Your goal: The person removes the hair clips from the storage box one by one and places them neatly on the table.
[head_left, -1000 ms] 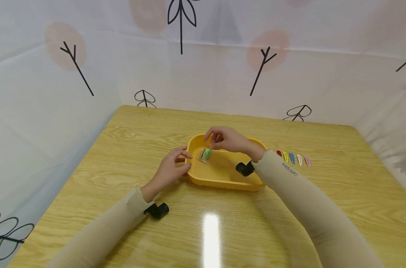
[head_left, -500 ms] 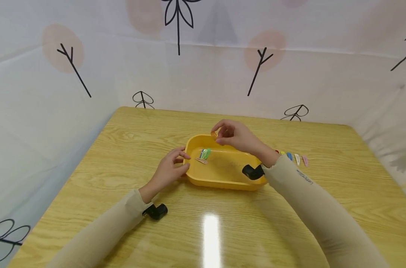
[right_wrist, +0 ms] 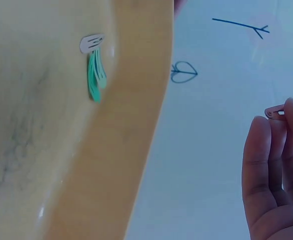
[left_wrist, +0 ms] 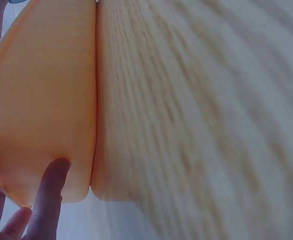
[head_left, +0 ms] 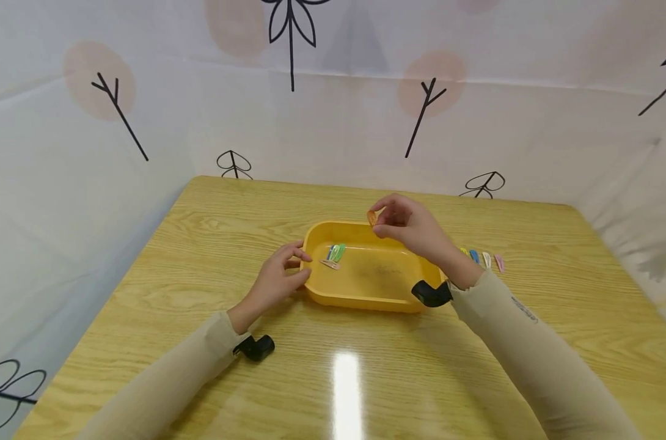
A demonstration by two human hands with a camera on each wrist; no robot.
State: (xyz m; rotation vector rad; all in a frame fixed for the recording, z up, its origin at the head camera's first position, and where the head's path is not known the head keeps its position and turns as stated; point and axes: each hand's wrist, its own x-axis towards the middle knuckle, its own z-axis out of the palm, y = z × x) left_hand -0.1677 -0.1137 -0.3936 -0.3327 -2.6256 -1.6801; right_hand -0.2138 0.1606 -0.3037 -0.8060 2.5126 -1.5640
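Observation:
Between thumb and fingertips my right hand (head_left: 412,227) pinches a small orange snap hair clip (head_left: 372,218), held above the far rim of a yellow plastic tray (head_left: 360,301). The clip's tip (right_wrist: 273,112) shows in the right wrist view. My left hand (head_left: 280,273) grips the tray's left end, fingers at the rim and one digit pressed on the outer wall (left_wrist: 41,100). Inside the tray's left end lie green hair clips (head_left: 339,252), a blue one (head_left: 330,251) and a pale beige clip (head_left: 330,264).
On the table right of the tray, yellow, blue, white (head_left: 487,260) and pink (head_left: 500,263) hair clips lie in a row, partly behind my right wrist. The wooden table (head_left: 228,214) meets a white patterned cloth (head_left: 333,122) at the back.
My right hand has risen from over the tray's left end and moved right, carrying the orange hair clip. My left hand stays at the tray's rim.

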